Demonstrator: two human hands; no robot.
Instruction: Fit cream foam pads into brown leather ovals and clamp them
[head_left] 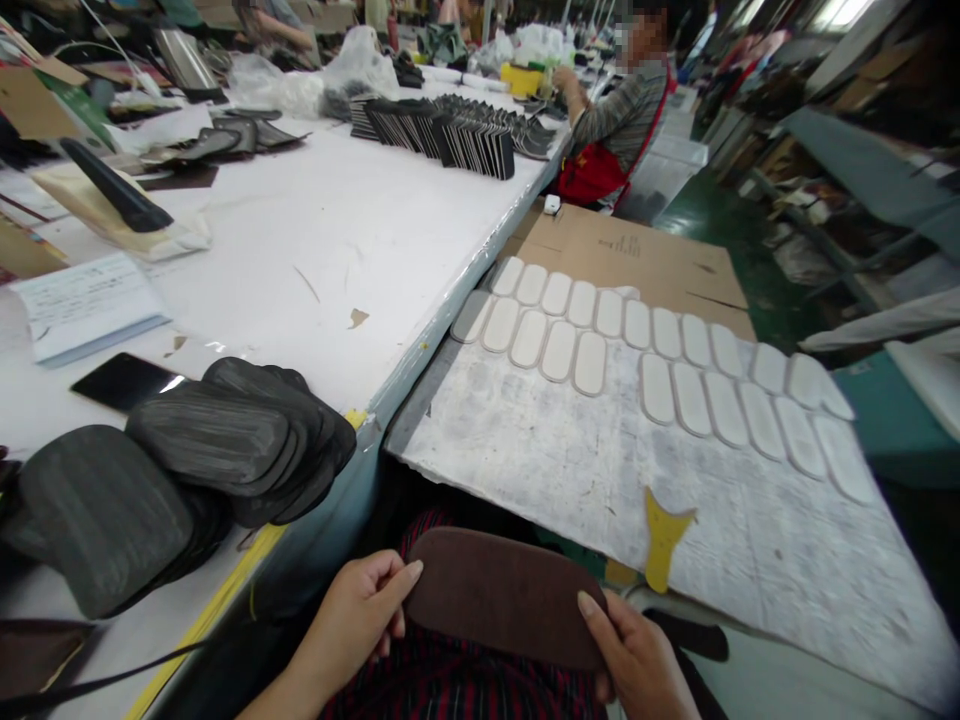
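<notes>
A dark brown oval leather piece (502, 595) is stretched lengthwise between my hands above my lap. My left hand (367, 600) pinches its left end between thumb and fingers. At the opposite end my right hand (630, 645) grips it, thumb on top and fingers beneath. On the grey board (555, 450) in front lie rows of pale oval pieces (656, 388) with thin darker rims. A yellow forked piece (664, 538) rests at the board's near edge, close to my right hand. Another dark strip (697, 635) lies partly hidden behind that hand.
Stacks of black rounded pieces (217, 435) sit on the white table (352, 240) at left, beside a phone (124, 382) and paper (90, 305). Farther back are rows of black pieces (435, 130) and plastic bags (360, 65). A co-worker (622, 110) sits beyond the cardboard (637, 250).
</notes>
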